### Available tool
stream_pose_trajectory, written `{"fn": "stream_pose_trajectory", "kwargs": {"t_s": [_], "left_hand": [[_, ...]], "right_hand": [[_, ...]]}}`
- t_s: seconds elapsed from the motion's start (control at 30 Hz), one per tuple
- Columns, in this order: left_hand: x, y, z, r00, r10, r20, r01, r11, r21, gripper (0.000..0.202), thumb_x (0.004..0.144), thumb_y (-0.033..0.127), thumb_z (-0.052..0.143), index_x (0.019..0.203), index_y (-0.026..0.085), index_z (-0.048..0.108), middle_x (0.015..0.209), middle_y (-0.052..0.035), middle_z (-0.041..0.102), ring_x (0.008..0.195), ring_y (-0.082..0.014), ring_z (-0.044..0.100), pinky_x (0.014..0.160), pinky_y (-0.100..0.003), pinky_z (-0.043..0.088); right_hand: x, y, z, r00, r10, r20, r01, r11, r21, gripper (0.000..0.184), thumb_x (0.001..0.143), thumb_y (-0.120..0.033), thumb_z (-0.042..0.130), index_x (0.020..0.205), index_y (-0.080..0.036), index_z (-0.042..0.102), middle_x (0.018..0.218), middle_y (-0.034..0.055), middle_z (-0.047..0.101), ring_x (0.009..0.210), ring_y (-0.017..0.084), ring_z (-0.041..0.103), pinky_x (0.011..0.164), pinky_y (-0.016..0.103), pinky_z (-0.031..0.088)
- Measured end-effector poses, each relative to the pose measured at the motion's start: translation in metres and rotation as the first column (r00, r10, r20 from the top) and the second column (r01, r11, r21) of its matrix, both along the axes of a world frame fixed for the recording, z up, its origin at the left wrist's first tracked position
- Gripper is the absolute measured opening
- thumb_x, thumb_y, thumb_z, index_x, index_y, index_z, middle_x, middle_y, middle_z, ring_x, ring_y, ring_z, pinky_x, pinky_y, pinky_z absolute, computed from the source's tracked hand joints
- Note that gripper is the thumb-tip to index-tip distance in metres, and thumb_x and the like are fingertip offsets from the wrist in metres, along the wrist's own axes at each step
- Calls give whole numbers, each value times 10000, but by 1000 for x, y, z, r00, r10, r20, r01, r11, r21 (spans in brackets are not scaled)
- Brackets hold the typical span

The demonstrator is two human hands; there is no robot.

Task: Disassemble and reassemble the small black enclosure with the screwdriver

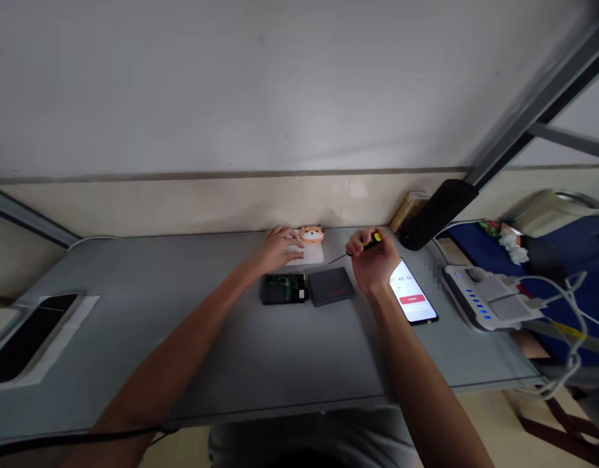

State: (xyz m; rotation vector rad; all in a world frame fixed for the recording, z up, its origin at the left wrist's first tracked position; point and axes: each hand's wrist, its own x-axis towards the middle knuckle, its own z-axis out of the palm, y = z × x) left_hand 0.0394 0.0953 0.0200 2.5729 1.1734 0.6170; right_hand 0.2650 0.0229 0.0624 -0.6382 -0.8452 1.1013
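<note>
Over the surface (231, 351), the right hand (374, 265) grips a screwdriver (370, 242); the left hand (279, 250) lies open-fingered. A slipping tip could gouge the circuit board (282, 287).

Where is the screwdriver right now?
In the head view, the screwdriver is gripped in the right hand, right of centre, its tip pointing left beyond the dark grey cover, with the lit phone just to its right.

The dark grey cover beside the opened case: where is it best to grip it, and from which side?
Probably by its near edge, from the person's side. The dark grey cover lies flat on the table, so only its edges offer a hold; the opened case is close on its left and the right hand, holding a screwdriver, on its right.
</note>
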Motion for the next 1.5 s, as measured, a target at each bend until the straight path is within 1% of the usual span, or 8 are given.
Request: {"fn": "stream_pose_trajectory", "kwargs": {"t_s": [0.17,0.27,0.47,0.67,0.73,1.07,1.23,1.5], "left_hand": [[-12,-61,4,994,-108,1,107,988,-110,581,859,512,783,1367,281,622,1328,-87,667,1250,-290,584,1077,-464,449],[-15,-89,-4,996,-83,-27,80,992,-94,515,895,422,762,1369,299,605,1339,-72,677,1249,-278,605,1086,-455,446],[-13,-95,-19,998,6,61,-3,999,-41,403,900,363,763,1281,295,649,1286,-54,711,1201,-268,646,1090,-469,440],[-11,-101,-19,986,-9,169,-5,997,83,328,953,371,713,1263,278,659,1248,-77,721,1157,-259,666,1082,-479,434],[-12,-105,-15,976,-39,214,10,991,131,323,966,402,695,1262,280,655,1255,-84,720,1148,-257,674,1077,-476,430],[-7,-135,-20,924,-379,-54,382,900,209,580,1039,659,364,1311,231,645,1140,-96,736,1000,-224,665,924,-384,402],[-6,-134,-21,951,-301,-72,309,920,239,702,991,747,349,1374,217,605,1141,-104,743,1018,-239,644,914,-388,385],[-37,-96,-3,996,40,74,-62,943,327,299,1058,236,430,914,195,689,810,-33,728,777,-179,671,791,-344,441]], "right_hand": [[2,-10,6,986,-75,147,60,992,108,444,903,-605,568,647,-244,537,632,-13,415,565,150,387,553,323,320],[7,-17,8,914,-115,390,63,988,144,426,930,-600,560,704,-242,612,666,3,497,624,169,427,596,332,330],[2,-26,14,521,73,850,-96,995,-27,248,945,-384,619,760,-225,660,723,1,622,680,172,511,643,312,348],[6,-21,3,207,234,950,-38,972,-231,84,854,-293,728,906,-231,706,902,41,690,695,179,581,677,323,414],[11,-19,-2,133,248,960,-19,969,-247,186,803,-227,770,978,-231,705,991,56,677,744,183,596,719,332,434],[11,-16,-13,143,235,962,-1,971,-237,168,855,-200,745,1008,-239,687,978,33,595,641,124,573,621,300,472],[12,-16,-10,42,232,972,46,971,-233,236,863,-253,741,1093,-240,689,1096,57,581,755,160,636,723,336,543],[4,-16,-14,-111,158,981,57,987,-153,173,941,-299,650,1098,-235,681,1119,78,622,797,195,677,766,362,552]]}}
